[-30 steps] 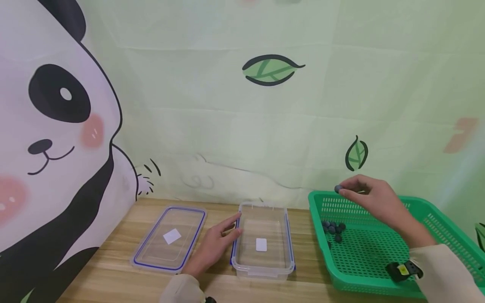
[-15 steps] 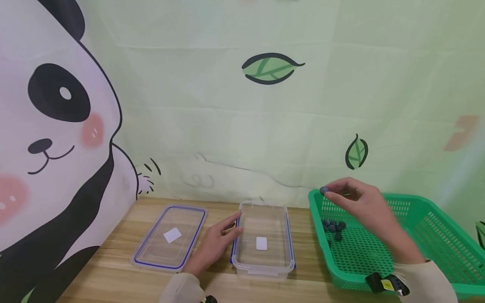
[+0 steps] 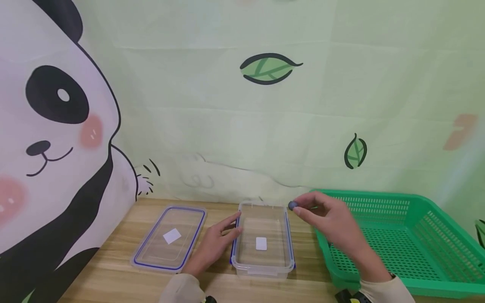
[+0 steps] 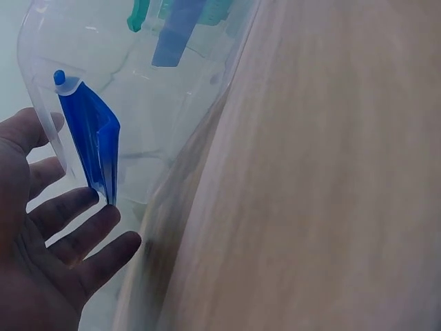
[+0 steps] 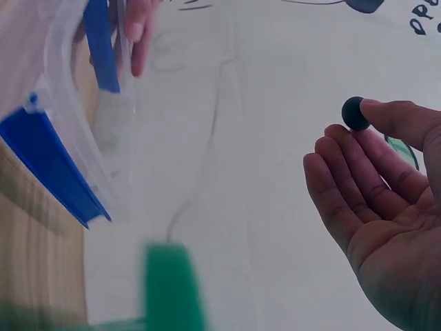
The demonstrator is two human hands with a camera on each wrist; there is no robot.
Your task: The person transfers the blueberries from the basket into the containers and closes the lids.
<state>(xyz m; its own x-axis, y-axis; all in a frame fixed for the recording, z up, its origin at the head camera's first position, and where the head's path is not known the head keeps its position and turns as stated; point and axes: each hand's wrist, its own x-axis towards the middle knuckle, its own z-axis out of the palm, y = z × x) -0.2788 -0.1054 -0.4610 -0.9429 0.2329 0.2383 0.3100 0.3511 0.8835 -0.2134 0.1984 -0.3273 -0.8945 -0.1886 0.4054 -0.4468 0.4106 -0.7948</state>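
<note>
A clear plastic box (image 3: 263, 256) with blue side latches stands on the table, a white label showing in its floor. My left hand (image 3: 216, 244) lies along its left side, fingers nearly straight and touching the rim; the left wrist view has the fingertips beside a blue latch (image 4: 93, 138). Between thumb and fingertips my right hand (image 3: 335, 219) pinches a blueberry (image 3: 292, 205), just right of the box's back right corner. The right wrist view shows the same blueberry (image 5: 355, 114) at the thumb tip. Behind my right hand, the berries in the green basket (image 3: 417, 286) are mostly hidden.
A clear lid (image 3: 159, 248) with a blue seal lies flat on the wooden table (image 3: 117, 261), left of my left hand. The green basket takes up the right side. A printed cloth (image 3: 212, 126) with a panda and leaves hangs behind the table.
My right hand has moved left and down from over the basket toward the box, carrying the blueberry. My left hand has stayed at the box's left side.
</note>
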